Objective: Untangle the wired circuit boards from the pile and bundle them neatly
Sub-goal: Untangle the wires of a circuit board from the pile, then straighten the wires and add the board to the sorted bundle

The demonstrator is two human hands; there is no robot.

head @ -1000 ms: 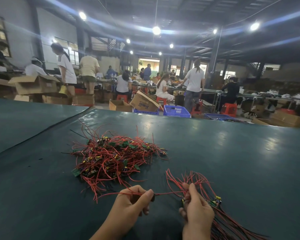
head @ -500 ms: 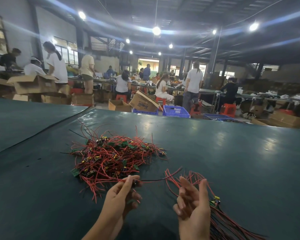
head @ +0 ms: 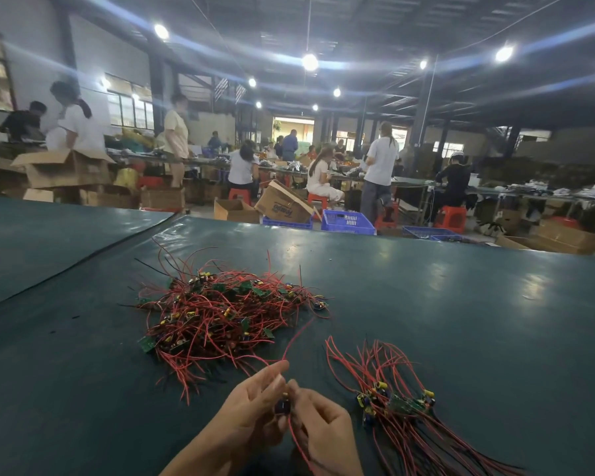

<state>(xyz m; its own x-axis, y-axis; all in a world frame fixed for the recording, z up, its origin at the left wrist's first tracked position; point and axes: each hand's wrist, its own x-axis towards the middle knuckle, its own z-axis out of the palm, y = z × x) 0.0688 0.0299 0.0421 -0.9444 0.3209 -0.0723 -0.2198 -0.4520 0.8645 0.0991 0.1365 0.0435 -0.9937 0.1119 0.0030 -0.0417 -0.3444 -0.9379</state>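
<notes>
Left hand (head: pixel 255 403) and right hand (head: pixel 322 429) pinch one small circuit board (head: pixel 282 407) between them, near the tangled pile (head: pixel 220 314). Board judged light; its red leads (head: pixel 296 341) limp and snag-prone, so grip the board edge.

Red-wired green boards (head: pixel 220 314), dark teal table (head: pixel 426 304)

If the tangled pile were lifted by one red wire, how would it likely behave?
The tangled pile would probably rise as a clump, since its red wires loop through one another. The wires look thin and curve freely, so they would likely sag. Probably light: its green boards look small.
</notes>
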